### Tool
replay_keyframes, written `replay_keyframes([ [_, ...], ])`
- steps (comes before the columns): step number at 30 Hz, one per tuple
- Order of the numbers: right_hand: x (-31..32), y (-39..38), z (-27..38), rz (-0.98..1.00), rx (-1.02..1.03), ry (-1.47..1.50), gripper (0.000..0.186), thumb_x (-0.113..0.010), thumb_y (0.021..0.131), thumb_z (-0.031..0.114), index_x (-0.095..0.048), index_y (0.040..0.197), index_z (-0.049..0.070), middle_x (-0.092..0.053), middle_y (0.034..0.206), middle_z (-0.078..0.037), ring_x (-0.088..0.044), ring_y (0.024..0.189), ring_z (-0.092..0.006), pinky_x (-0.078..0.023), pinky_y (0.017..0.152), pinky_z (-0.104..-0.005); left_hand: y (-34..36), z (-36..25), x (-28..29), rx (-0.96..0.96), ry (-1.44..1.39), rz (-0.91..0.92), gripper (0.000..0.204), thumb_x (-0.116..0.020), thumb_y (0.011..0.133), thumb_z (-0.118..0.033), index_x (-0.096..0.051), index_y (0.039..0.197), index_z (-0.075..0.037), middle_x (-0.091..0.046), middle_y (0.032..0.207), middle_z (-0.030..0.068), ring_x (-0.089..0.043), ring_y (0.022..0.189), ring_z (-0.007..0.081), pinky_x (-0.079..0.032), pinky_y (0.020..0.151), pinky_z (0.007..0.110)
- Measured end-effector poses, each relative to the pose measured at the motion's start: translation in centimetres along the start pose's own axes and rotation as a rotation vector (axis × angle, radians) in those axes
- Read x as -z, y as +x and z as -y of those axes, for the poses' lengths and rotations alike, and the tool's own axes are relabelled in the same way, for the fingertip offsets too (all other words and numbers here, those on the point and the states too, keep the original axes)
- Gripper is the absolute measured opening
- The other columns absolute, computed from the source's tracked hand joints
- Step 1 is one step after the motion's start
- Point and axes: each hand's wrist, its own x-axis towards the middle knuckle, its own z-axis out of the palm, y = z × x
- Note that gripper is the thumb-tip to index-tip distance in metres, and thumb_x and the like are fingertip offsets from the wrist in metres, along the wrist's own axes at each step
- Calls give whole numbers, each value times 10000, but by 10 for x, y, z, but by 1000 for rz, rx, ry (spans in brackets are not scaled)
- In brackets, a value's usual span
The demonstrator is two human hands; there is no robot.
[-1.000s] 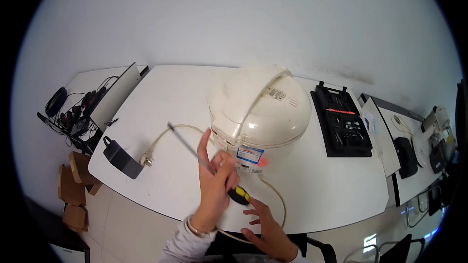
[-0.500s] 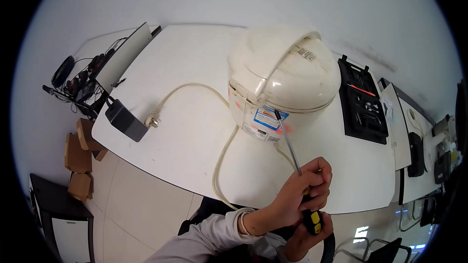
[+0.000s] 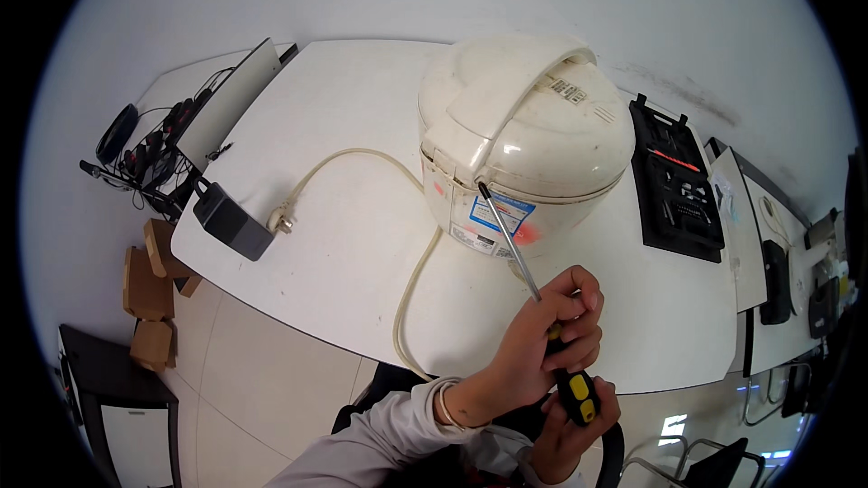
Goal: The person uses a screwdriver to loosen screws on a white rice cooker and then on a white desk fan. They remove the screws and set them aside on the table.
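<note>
One white table (image 3: pixel 344 248) lies before me, and toward its back stands the domed cream cooker (image 3: pixel 551 145), its lid down. An opened black tool case (image 3: pixel 683 181) lies right of it. My left hand (image 3: pixel 542 334) and right hand (image 3: pixel 571 432) are close together, both closed around a screwdriver (image 3: pixel 512 242), the left nearer the shaft, the right at the handle's end. Its dark tip is at the cooker's rim; whether they touch I cannot tell

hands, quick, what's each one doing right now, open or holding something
Left hand: closed, holding the screwdriver.
Right hand: closed around the screwdriver's rear end.
</note>
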Motion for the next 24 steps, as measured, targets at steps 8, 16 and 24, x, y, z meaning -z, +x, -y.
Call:
replay_keyframes([
  [8, 0, 8, 3, 55, 57, -56, 448, -437, 850, 42, -243, 1251, -5, -411, 1030, -142, -481, 644, -152, -415, 577, -257, 2, -3, 0, -8, -9, 16, 74, -355, 891, -140, -421, 870, -116, -339, 623, -43, -235, 358, 36, -298, 437, 207],
  [16, 10, 31, 12, -1, 193, -12, 453, -528, 799, 175, -272, 1164, 90, -414, 999, -198, -466, 604, -168, -404, 511, -232, 2, 4, 6, -149, 118, 37, 233, -435, 878, -255, -455, 1019, -71, -445, 726, 21, -513, 658, 165, -411, 669, 299],
  [24, 32, 47, 20, 46, 299, -160, 443, -488, 876, 222, -275, 1257, 143, -450, 990, -202, -480, 585, -139, -389, 475, -210, -20, 14, 28, -130, 380, -1, 489, -573, 843, -371, -453, 1173, -31, -553, 1030, 122, -552, 967, 236, -426, 872, 356],
])
